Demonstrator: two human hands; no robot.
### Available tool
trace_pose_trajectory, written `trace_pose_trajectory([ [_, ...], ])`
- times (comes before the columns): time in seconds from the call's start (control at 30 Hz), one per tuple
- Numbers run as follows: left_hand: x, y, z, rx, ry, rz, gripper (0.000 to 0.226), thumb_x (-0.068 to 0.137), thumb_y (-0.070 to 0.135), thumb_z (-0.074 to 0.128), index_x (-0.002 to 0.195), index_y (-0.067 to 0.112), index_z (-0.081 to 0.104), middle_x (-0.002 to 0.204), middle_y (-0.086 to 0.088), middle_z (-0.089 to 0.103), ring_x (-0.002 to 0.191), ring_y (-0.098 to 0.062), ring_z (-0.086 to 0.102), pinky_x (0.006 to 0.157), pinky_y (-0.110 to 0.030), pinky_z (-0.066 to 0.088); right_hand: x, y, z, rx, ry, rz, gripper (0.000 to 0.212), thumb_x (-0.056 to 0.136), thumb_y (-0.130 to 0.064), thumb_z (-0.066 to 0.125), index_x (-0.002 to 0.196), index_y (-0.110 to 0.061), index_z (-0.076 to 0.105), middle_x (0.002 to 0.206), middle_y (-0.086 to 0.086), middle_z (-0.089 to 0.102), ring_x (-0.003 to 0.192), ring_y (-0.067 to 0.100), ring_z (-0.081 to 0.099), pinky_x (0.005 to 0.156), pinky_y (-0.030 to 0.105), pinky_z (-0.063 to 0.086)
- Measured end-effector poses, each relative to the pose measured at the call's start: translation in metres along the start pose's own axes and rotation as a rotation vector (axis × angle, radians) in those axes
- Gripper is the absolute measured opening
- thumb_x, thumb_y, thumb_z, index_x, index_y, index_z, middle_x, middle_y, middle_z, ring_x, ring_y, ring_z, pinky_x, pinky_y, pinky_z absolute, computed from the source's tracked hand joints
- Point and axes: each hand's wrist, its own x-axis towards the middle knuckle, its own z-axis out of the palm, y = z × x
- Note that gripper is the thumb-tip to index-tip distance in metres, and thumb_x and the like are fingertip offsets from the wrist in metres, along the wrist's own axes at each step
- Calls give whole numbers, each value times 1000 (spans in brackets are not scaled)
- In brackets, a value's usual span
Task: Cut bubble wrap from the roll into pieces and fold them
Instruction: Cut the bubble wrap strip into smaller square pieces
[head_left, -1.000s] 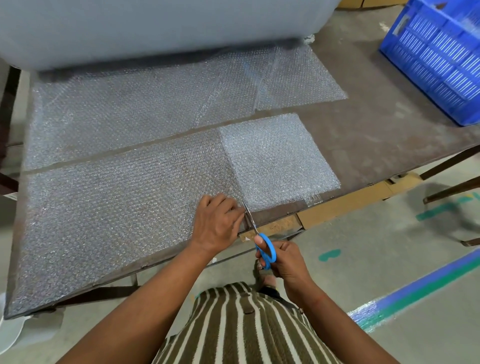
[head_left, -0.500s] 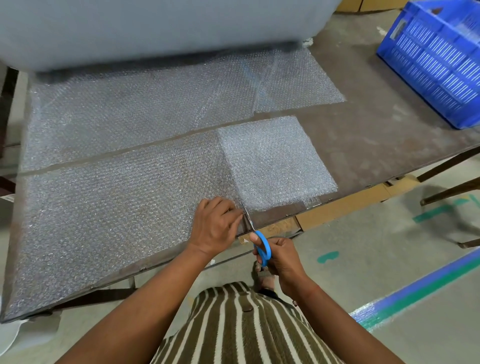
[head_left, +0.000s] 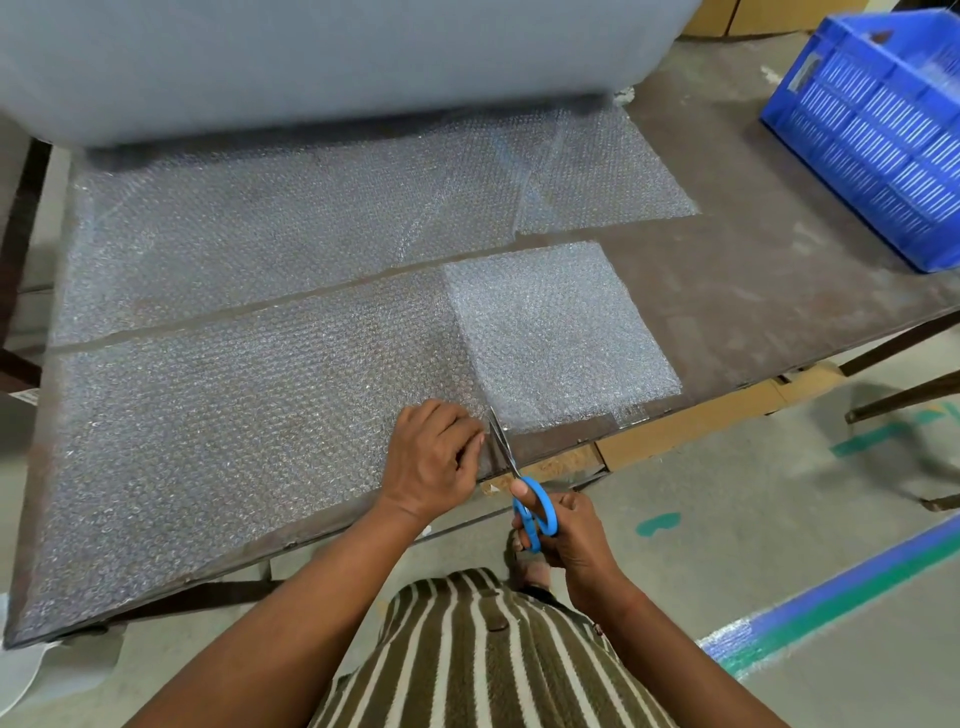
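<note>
**Bubble wrap strip at near table edge, scissors in**

Bubble wrap strip (head_left: 249, 415) lies flat along the near edge of the brown table (head_left: 779, 291), already separate from the sheet (head_left: 311, 228) running up to the big roll (head_left: 311, 57) at the back. My left hand (head_left: 434, 460) presses the strip down with knuckles bent, fingertips right beside the blades. My right hand (head_left: 563, 530) grips the blue-handled scissors (head_left: 519, 483), thumb through one loop, blades pointing away from me and partly open at the strip's edge. Just right of the blades lies a thicker, whiter folded piece (head_left: 561, 332), touching the strip. Blue crate (head_left: 872, 119) sits at the far right corner of the table. Striped shirt (head_left: 483, 660) at the bottom.
</note>
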Motion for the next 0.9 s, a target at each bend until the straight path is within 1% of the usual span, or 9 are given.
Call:
trace_pose_trajectory([
  [0.1, 0, 1, -1, 48, 1, 21, 10, 88, 20, 80, 97, 17, 77, 95, 3, 71, 88, -21, 62, 74, -41, 39, -3, 1, 0, -1, -17, 3, 37, 77, -40, 83, 60, -11, 67, 62, 10, 63, 44, 9, 51, 45, 16, 40],
  [0.2, 0, 2, -2, 80, -7, 38, 8, 88, 25, 79, 95, 20, 78, 94, 5, 72, 87, -20, 62, 76, -42, 37, 1, -3, 2, -26, -12, -2, 40, 77, -42, 83, 62, -8, 67, 58, 7, 62, 43, 9, 49, 45, 16, 39],
  [0.27, 1, 2, -2, 82, -18, 34, 8, 89, 26, 78, 95, 21, 78, 94, 6, 72, 88, -20, 61, 76, -42, 37, 7, -8, 5, -55, -17, -14, 44, 81, -41, 90, 57, -13, 66, 61, 10, 63, 46, 12, 50, 46, 16, 38],
  [0.33, 1, 2, -2, 79, -22, 27, 7, 89, 26, 78, 95, 21, 77, 94, 6, 71, 88, -20, 61, 75, -41, 37, 12, -13, 7, -66, -5, -14, 43, 87, -35, 86, 55, -16, 64, 67, 14, 64, 46, 12, 51, 45, 15, 37],
  [0.5, 3, 3, -4, 74, -34, 28, 11, 85, 23, 81, 95, 20, 77, 96, 6, 72, 88, -20, 61, 75, -40, 34, 20, -20, 11, -91, 28, -4, 42, 91, -37, 83, 77, 2, 72, 64, 12, 65, 41, 6, 46, 43, 14, 33],
  [0.6, 3, 2, -4, 69, -41, 32, 12, 85, 21, 82, 95, 19, 77, 96, 4, 71, 87, -21, 61, 74, -39, 36, 22, -20, 12, -90, 26, 1, 46, 93, -35, 81, 84, 10, 74, 57, 8, 60, 37, 3, 41, 42, 13, 32],
  [0.73, 3, 2, -4, 75, -64, 22, 12, 85, 21, 82, 95, 19, 76, 96, 4, 71, 88, -20, 60, 74, -38, 34, 22, -18, 11, -96, 7, -27, 57, 94, -33, 80, 89, 23, 70, 58, 9, 59, 37, 2, 41, 43, 12, 33],
  [0.83, 3, 3, -5, 84, -78, 21, 15, 85, 22, 82, 98, 19, 76, 100, 3, 71, 91, -22, 61, 75, -38, 34, 22, -21, 9, -97, -11, -33, 45, 96, -30, 79, 85, 13, 72, 56, 5, 59, 37, 2, 41, 43, 11, 33],
  [0.9, 6, 7, -9, 82, -137, -26, 29, 84, 26, 80, 111, 18, 71, 117, -1, 67, 106, -26, 62, 83, -39, 39, 22, -23, 8, -101, -22, -39, 39, 97, -29, 78, 84, 8, 72, 56, 4, 59, 37, 1, 41, 43, 11, 33],
])
